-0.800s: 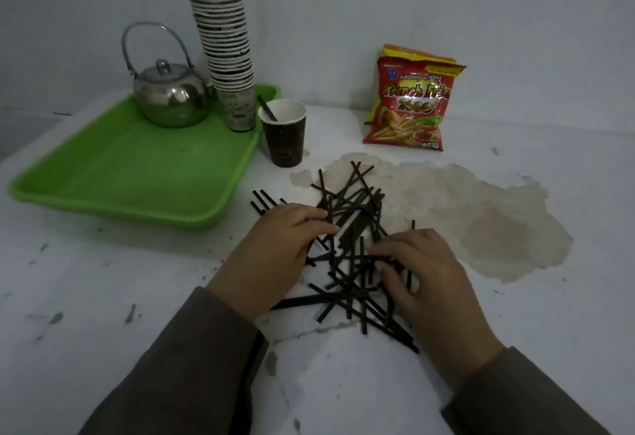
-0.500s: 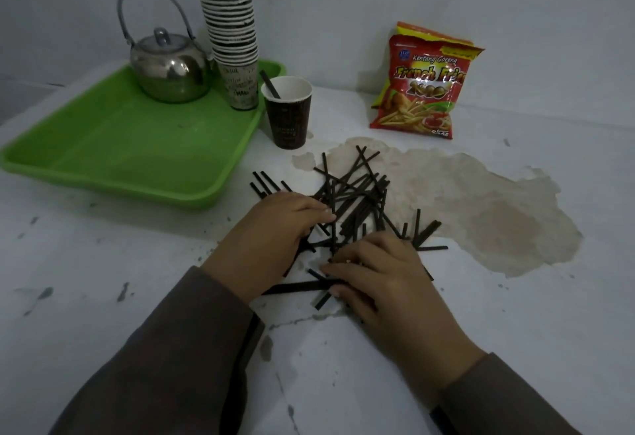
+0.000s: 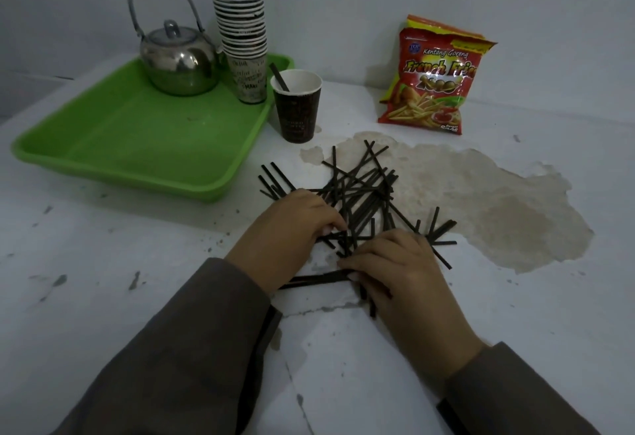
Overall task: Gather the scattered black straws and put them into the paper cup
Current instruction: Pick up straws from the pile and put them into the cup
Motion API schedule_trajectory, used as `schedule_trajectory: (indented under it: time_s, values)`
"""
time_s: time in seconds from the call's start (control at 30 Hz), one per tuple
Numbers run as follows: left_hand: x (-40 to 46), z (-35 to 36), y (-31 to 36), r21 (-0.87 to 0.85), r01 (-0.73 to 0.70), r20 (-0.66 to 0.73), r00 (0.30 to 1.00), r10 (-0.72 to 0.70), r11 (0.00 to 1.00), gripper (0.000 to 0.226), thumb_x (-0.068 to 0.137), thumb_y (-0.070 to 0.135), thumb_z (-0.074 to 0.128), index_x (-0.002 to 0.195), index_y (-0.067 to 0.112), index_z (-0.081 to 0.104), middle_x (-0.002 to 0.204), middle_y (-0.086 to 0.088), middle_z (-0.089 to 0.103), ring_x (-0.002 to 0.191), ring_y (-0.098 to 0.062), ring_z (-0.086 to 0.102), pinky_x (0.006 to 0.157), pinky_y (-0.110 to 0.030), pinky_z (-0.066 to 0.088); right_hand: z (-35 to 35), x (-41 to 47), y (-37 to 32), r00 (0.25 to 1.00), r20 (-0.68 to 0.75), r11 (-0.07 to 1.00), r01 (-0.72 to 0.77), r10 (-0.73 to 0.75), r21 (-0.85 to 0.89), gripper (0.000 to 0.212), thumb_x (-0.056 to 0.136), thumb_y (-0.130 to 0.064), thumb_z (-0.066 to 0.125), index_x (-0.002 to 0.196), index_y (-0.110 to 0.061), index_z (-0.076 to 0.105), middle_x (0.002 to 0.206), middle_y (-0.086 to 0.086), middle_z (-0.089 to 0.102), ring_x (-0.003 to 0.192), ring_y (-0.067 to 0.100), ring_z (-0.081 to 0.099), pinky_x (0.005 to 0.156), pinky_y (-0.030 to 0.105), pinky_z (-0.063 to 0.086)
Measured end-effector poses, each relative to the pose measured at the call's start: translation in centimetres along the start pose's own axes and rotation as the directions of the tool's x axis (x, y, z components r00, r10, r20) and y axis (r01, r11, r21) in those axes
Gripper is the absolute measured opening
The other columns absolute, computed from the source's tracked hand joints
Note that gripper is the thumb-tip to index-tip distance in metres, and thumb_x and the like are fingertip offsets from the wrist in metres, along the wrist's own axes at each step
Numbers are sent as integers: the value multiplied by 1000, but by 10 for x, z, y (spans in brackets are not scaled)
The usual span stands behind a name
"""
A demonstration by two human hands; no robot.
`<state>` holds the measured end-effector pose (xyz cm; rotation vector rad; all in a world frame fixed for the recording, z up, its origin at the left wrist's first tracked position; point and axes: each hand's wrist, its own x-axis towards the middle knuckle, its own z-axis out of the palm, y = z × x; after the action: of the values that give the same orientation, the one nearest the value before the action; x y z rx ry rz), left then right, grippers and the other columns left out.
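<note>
Several black straws (image 3: 360, 190) lie in a crossed pile on the white table, just in front of a dark paper cup (image 3: 298, 115) that has one straw leaning inside it. My left hand (image 3: 292, 228) rests on the pile's left edge with bent fingertips on the straws. My right hand (image 3: 402, 273) covers the pile's near right part. Its thumb and fingers close on a few straws there, and straw ends stick out under the palm and to its right.
A green tray (image 3: 144, 156) at the left carries a metal teapot (image 3: 178, 60) and a tall stack of paper cups (image 3: 242, 22). A red snack bag (image 3: 433, 77) leans on the back wall. A bare, peeled patch (image 3: 481, 208) spreads to the right of the straws.
My right hand has slid left across the pile, dragging straws toward my left hand. The left hand has stayed in place. The view has tipped slightly downward.
</note>
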<state>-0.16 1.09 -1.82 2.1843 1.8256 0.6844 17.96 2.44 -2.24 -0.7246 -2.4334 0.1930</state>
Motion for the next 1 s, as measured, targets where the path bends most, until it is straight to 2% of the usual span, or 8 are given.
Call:
schedule_trajectory:
  time_s: [0.23, 0.3, 0.43, 0.53, 0.63, 0.73, 0.87, 1.0]
  values:
    - [-1, 0, 15, -37, -35, -149, 988, 29, 999, 47, 76, -19, 51, 108, 11, 64, 96, -9, 57, 90, -15, 48, 73, -14, 31, -20, 1, 5, 904, -281, 894, -194, 323, 403, 17, 81, -13, 66, 93, -24, 69, 92, -9, 64, 89, 6, 58, 81, 14, 45]
    - [-2, -2, 22, -73, -66, -205, 977, 50, 995, 44, 78, -20, 49, 108, 7, 64, 94, -11, 56, 85, -16, 51, 74, -17, 38, -26, 1, 6, 834, -342, 812, -195, 433, 550, 19, 80, -16, 64, 90, -32, 68, 90, -18, 67, 89, 6, 62, 81, 19, 49]
    - [-5, -1, 40, -65, -130, -195, 974, 115, 989, 31, 84, -12, 48, 107, 3, 62, 96, -13, 57, 82, -18, 55, 78, -18, 41, -34, 2, 9, 696, -325, 616, -213, 641, 758, 14, 79, -21, 60, 90, -27, 67, 89, -11, 73, 81, 13, 69, 74, 21, 54]
    - [-8, 9, 48, -39, -192, -84, 978, 189, 981, 24, 87, 0, 45, 104, 2, 61, 100, -13, 61, 87, -19, 57, 86, -19, 37, -37, 3, 12, 652, -294, 560, -243, 699, 792, 13, 78, -23, 60, 89, -26, 66, 81, -14, 73, 75, 11, 69, 68, 18, 54]
    - [-9, 20, 53, -28, -194, -33, 981, 193, 981, 22, 88, 3, 50, 105, 5, 63, 97, -11, 63, 86, -19, 58, 78, -23, 48, -39, 4, 14, 625, -310, 563, -255, 717, 786, 12, 76, -26, 61, 88, -28, 66, 78, -16, 73, 76, 9, 68, 67, 16, 53]
    - [-6, 31, 57, 33, -163, -22, 986, 164, 986, 28, 77, -9, 61, 102, 2, 65, 91, -15, 66, 83, -27, 61, 70, -41, 55, -42, 3, 17, 603, -330, 562, -246, 727, 790, 12, 75, -30, 63, 86, -33, 67, 78, -12, 73, 76, 13, 68, 70, 20, 54]
    - [-3, 42, 67, 103, -75, -52, 995, 80, 992, 35, 76, -12, 58, 108, 5, 63, 97, -12, 63, 89, -25, 56, 70, -40, 53, -42, 3, 18, 602, -320, 561, -266, 732, 783, 12, 72, -36, 64, 84, -36, 68, 84, -7, 72, 80, 17, 69, 73, 26, 57]
    - [-5, 46, 69, 84, -13, -88, 996, 20, 996, 32, 79, -9, 54, 107, 5, 62, 99, -11, 61, 92, -23, 54, 74, -39, 52, -39, 3, 20, 606, -299, 555, -291, 737, 779, 14, 77, -22, 67, 85, -33, 68, 79, -9, 72, 76, 14, 69, 69, 22, 56]
